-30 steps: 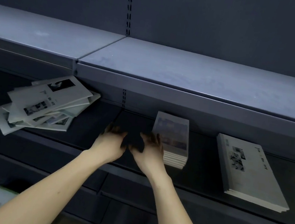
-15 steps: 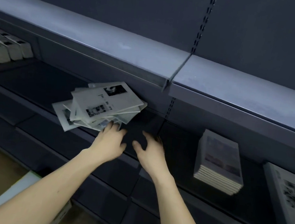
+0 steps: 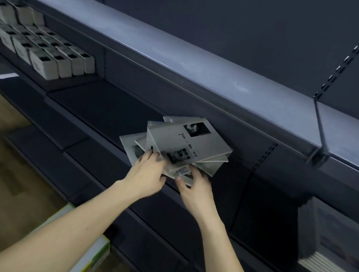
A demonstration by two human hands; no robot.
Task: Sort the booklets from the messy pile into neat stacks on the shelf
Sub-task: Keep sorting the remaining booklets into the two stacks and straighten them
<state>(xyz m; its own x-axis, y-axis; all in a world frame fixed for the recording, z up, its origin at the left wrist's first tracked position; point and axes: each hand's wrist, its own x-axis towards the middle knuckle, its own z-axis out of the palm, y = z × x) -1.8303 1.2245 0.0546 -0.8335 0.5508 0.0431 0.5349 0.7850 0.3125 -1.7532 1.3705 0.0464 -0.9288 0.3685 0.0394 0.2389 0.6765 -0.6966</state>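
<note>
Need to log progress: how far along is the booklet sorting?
Done: one neat stack sits on the shelf at right. In hand: left hand and right hand are both at the near edge of the messy pile, fingers touching its booklets; none is lifted yet. Left: the whole fanned pile, several booklets, remains unsorted.

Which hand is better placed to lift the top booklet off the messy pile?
Left, probably. The left hand already rests its fingers on the top booklet of the messy pile; the right hand sits lower, at the pile's bottom edge.
</note>
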